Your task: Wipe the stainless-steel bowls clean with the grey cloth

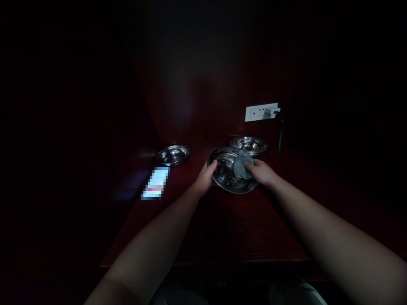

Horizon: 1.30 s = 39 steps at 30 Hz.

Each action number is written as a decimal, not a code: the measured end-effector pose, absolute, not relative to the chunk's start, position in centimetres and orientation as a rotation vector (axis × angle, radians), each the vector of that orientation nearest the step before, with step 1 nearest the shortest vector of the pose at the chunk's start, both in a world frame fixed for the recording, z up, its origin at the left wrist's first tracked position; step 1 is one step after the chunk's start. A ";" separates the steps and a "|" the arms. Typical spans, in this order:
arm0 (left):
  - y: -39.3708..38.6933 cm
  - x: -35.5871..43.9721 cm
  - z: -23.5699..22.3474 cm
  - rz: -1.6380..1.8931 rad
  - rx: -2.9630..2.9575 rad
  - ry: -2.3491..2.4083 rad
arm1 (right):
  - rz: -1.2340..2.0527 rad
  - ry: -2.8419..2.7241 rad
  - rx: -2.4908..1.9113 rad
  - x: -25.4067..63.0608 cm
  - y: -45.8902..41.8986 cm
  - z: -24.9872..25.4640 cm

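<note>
A shiny steel bowl is tilted toward me above the dark red table. My left hand grips its left rim, thumb over the inside edge and fingers hidden behind. My right hand is closed on a grey-green cloth, which lies against the inner right side of the bowl. Small bright specks, perhaps drops or reflections, show on the bowl's inner surface.
A steel bowl stands at the back left, and stacked steel bowls stand behind the held one. A lit, blurred screen lies on the left of the table. A wall socket holds a plug with a hanging cable.
</note>
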State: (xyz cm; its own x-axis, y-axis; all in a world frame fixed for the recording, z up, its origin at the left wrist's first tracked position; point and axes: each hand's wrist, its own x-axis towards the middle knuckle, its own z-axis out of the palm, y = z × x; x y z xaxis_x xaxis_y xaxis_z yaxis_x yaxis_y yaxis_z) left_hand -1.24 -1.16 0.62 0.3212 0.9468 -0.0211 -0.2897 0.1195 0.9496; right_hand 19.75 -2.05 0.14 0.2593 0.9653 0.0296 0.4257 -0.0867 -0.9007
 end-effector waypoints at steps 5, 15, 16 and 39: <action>-1.0 -1.0 0.3 1.079 1.019 0.771 | 0.772 -1.326 -1.690 19.9 -1.9 0.1; -0.8 -0.6 0.0 1.103 0.968 0.737 | 0.797 -1.312 -1.701 19.6 -2.1 0.3; -0.8 -0.6 0.0 1.102 0.970 0.737 | 0.813 -1.301 -1.704 19.5 -2.2 0.5; -2.1 -0.1 0.7 1.210 1.060 0.669 | 0.840 -1.178 -1.611 18.7 -2.4 0.7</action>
